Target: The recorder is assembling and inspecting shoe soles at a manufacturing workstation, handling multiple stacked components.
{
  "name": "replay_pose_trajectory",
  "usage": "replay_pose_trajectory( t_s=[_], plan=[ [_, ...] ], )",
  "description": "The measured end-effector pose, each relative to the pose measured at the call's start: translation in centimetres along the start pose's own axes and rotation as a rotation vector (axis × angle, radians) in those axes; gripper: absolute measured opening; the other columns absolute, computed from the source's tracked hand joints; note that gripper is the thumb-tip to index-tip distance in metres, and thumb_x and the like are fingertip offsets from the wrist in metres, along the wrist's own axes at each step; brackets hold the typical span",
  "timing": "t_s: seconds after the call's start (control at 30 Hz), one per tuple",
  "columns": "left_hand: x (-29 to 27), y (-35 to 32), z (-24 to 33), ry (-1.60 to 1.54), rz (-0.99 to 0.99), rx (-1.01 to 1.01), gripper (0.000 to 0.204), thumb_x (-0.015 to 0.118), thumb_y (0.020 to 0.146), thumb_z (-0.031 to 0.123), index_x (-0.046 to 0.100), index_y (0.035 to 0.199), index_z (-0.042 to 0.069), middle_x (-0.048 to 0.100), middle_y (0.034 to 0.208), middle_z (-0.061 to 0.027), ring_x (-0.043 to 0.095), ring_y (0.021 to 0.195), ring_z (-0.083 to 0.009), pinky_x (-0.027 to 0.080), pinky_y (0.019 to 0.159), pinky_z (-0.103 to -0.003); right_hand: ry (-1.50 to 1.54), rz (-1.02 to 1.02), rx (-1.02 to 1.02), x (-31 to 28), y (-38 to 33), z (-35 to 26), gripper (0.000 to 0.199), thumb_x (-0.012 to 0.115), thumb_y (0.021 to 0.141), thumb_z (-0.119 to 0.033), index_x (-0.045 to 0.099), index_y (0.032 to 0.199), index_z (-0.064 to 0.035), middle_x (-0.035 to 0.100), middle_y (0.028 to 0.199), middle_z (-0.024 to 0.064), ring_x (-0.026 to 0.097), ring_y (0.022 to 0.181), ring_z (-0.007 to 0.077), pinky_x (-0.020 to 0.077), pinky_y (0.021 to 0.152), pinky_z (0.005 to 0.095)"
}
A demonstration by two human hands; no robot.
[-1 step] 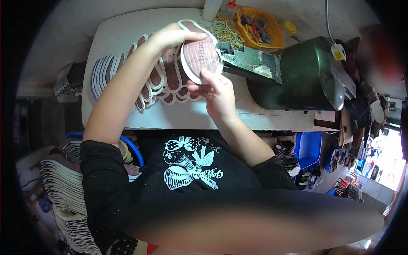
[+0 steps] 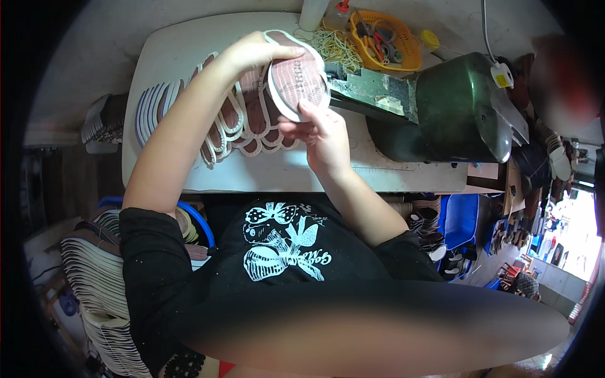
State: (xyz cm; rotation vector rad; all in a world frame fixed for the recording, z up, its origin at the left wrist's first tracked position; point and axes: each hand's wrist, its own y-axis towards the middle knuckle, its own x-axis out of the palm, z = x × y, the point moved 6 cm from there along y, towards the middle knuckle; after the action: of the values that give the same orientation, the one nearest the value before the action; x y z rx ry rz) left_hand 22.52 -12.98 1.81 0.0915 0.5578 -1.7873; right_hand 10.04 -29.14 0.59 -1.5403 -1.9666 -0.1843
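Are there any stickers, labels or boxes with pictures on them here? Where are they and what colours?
Yellow label: small square sticker on the white plug above the green machine.
White bottle: plain, at the table's far edge.
Shirt print: white drawing on black.
No screens or signs.

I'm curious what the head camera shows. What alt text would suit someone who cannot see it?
Seen from above, a person's left hand and right hand hold a brown shoe sole with a white rim over a white table. More soles lie fanned out beneath, with a green machine and an orange basket to the right.
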Motion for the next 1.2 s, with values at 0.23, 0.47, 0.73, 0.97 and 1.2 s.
replay_pose_trajectory(
  t_s=[0.23, 0.47, 0.73, 0.97, 1.2],
  plan=[
    [-0.3, 2.2, 3.5, 0.314, -0.234, 0.355, 0.061, 0.073, 0.075, 0.037, 0.054, 0.120, 0.001, 0.062, 0.111, -0.0137, 0.059, 0.103, -0.0228, 0.047, 0.088, -0.032, -0.002, 0.058, -0.066, -0.3, 1.6, -1.4, 0.029, 0.056, 0.089, -0.021, 0.061, 0.103, 0.0032, 0.067, 0.084, 0.0122, 0.066, 0.066, 0.0173, 0.0538, 0.061, 0.0272],
    [0.9, 0.5, 4.0, 0.189, -0.521, 0.087, 0.025, 0.068, 0.083, 0.022, 0.054, 0.093, 0.005, 0.058, 0.082, 0.0014, 0.054, 0.073, -0.0047, 0.045, 0.060, -0.021, -0.095, 0.076, -0.037, -0.9, 2.0, -1.8, 0.041, 0.054, 0.091, -0.036, 0.064, 0.096, 0.0042, 0.067, 0.082, 0.0131, 0.067, 0.068, 0.0170, 0.0524, 0.058, 0.0239],
    [0.3, -2.1, 2.4, 0.140, -0.374, 0.067, 0.032, 0.065, 0.085, 0.032, 0.054, 0.093, 0.003, 0.054, 0.079, 0.0017, 0.047, 0.074, -0.0057, 0.040, 0.064, -0.021, -0.080, 0.024, -0.001, -0.8, 1.9, -2.3, 0.040, 0.054, 0.091, -0.036, 0.060, 0.105, 0.0018, 0.067, 0.086, 0.0124, 0.067, 0.070, 0.0163, 0.0545, 0.059, 0.0246],
    [1.8, -5.8, 2.4, 0.135, -0.407, -0.127, 0.034, 0.067, 0.083, 0.038, 0.061, 0.086, 0.004, 0.061, 0.072, -0.0005, 0.056, 0.059, -0.0068, 0.046, 0.050, -0.023, -0.022, 0.028, 0.025, -1.1, 2.2, -2.1, 0.036, 0.055, 0.090, -0.034, 0.063, 0.094, 0.0009, 0.067, 0.079, 0.0102, 0.066, 0.066, 0.0159, 0.0541, 0.057, 0.0268],
    [4.5, -8.6, 3.0, 0.044, -0.252, -0.229, 0.039, 0.061, 0.086, 0.041, 0.063, 0.082, 0.002, 0.063, 0.065, -0.0061, 0.061, 0.047, -0.0119, 0.050, 0.040, -0.024, -0.189, -0.103, 0.101, -1.4, 0.3, -2.3, 0.027, 0.064, 0.085, -0.028, 0.063, 0.093, -0.0020, 0.064, 0.079, 0.0034, 0.061, 0.066, 0.0096, 0.0495, 0.058, 0.0221]
  ],
)
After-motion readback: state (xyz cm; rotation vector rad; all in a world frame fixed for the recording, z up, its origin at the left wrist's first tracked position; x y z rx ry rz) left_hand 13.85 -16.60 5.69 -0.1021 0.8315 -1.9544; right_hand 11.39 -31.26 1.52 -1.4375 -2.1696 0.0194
